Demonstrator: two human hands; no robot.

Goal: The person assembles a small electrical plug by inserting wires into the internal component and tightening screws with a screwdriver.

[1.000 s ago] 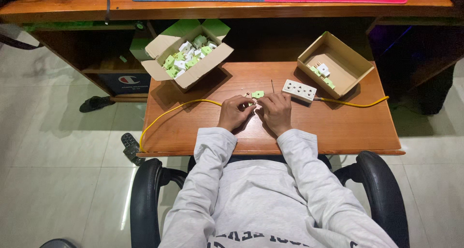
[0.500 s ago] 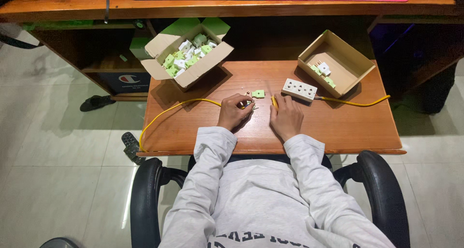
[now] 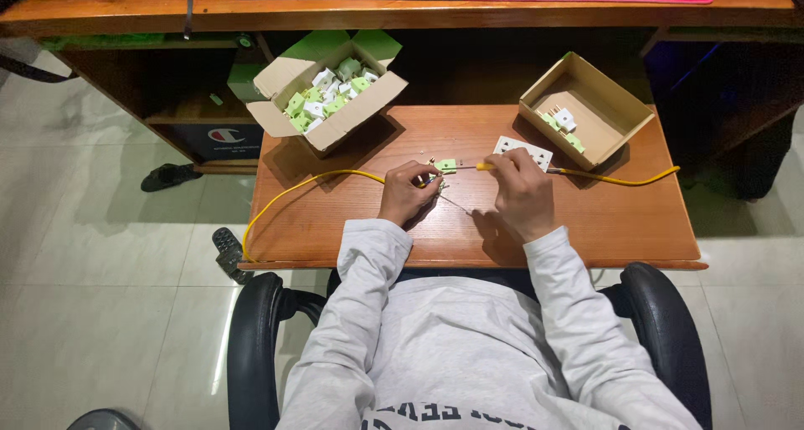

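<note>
Two hands mid-frame: left hand [image 3: 407,194] still pinching the yellow cable [image 3: 310,187] end, right hand [image 3: 521,189] just grabbed the screwdriver [image 3: 479,167], now poking the green plug [image 3: 446,166].

The person wears a light grey long-sleeved sweatshirt [image 3: 469,355] with dark block lettering across the chest at the near edge of view. Both sleeves are softly creased and end in ribbed cuffs at the wrists; the left hand [image 3: 408,195] and right hand [image 3: 523,194] are bare
</note>
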